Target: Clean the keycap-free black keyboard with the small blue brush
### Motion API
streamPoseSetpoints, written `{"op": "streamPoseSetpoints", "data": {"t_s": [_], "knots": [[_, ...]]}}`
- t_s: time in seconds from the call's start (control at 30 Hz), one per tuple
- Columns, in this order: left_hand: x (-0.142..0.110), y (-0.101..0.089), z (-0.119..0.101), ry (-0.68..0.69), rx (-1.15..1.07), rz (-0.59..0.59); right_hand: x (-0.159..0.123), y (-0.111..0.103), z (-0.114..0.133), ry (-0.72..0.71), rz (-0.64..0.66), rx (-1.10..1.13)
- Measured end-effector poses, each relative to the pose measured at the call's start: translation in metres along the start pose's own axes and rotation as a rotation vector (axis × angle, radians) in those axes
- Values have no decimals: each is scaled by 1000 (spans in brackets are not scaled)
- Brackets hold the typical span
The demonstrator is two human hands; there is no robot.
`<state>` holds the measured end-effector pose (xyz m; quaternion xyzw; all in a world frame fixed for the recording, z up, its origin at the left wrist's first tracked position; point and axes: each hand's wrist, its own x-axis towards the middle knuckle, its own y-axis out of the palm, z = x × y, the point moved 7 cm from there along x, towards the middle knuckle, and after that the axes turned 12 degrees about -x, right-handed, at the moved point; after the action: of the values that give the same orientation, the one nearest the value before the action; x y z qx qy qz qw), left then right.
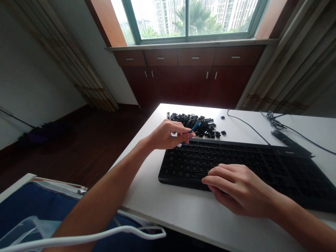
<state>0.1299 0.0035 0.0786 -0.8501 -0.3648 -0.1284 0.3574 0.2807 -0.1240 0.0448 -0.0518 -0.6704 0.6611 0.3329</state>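
Left hand [168, 134] pinches a blue tool [195, 127] over the black keyboard [236, 154]; right hand [236, 187], half-curled and empty, steadies it, loose keycaps [194, 124] heaped at twelve o'clock.

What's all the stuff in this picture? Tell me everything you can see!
keyboard: one, black, on the table
keycaps: many, black, in a pile behind the keyboard
blue tool: one, blue, in the left hand
cable: one, black, on the table
table: one, white, under everything
drawers: four, reddish brown, below the window
window: one, green frame, at the back
curtains: two, beige, beside the window
floor: one, dark wood, left of the table
blue cloth: one, blue, bottom left
white cord: one, white, bottom left
left hand: one, holding the blue tool above the keyboard
right hand: one, fingers on the keyboard
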Motion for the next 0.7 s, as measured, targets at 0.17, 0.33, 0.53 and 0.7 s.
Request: {"op": "streamPoseSetpoints", "data": {"t_s": [0.17,0.33,0.53,0.7], "knots": [[4,3,0,-8,-170,-56,0,0,0,4,-3,-3],[3,-1,12,-143,-255,-164,1,0,0,3,1,-3],[-1,3,24,-253,-402,-200,0,-1,1,1,-2,-10],[3,6,16,-189,-310,-141,0,0,0,3,7,-1]]}}
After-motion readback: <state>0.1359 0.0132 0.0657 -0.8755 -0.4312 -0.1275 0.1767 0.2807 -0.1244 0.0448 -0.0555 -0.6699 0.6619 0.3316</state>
